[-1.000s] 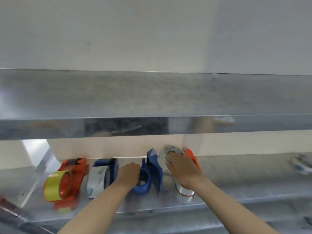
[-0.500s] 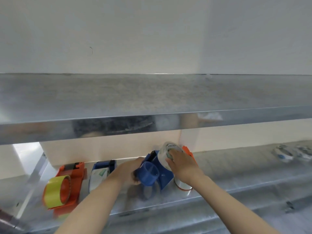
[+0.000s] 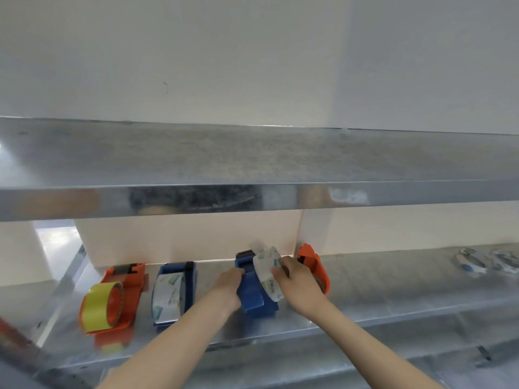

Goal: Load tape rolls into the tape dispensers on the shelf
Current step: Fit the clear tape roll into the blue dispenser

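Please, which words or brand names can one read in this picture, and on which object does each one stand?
"deli": on the wrapped tape roll that the right hand holds, printed sideways.
"deli", probably, though blurred: on the wrapped roll in the left blue dispenser.
Other small print on both wrappers: too blurred to read.
Nothing legible elsewhere.

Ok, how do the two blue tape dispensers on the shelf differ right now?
The left blue dispenser already carries a white printed roll; the middle blue dispenser has none seated, its white roll is held at its right side by the right hand. The left one stands untouched; the middle one is gripped by the left hand. Both are blue and stand on the lower shelf.
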